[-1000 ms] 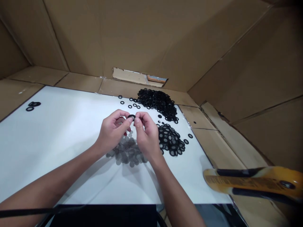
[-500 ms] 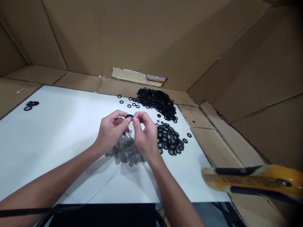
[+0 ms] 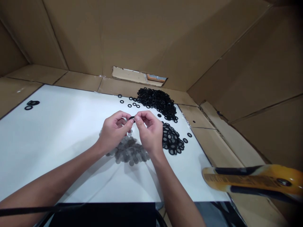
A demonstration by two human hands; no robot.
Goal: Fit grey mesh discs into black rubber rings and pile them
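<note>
Between my two hands is a small black ring (image 3: 132,117), pinched from both sides by thumbs and fingertips. My left hand (image 3: 115,127) grips its left side, and my right hand (image 3: 149,130) grips its right side. The fingers cover most of the ring, so whether a disc sits in it cannot be seen. Below the hands lies a pile of small grey mesh-like discs (image 3: 130,153) on the white tabletop (image 3: 63,126). Right of my right hand is a heap of black rings with grey centres (image 3: 172,138), partly hidden by that hand.
A larger heap of black open rings (image 3: 156,101) lies at the back, with several loose ones to its left. A few black rings (image 3: 28,107) lie at the far left. Cardboard walls (image 3: 142,37) surround the table. A yellow-and-black tool (image 3: 251,181) juts in at right.
Both hands have shifted slightly to the right with the ring. The ring now appears tilted more edge-on, and the right hand covers more of the heap beside it.
</note>
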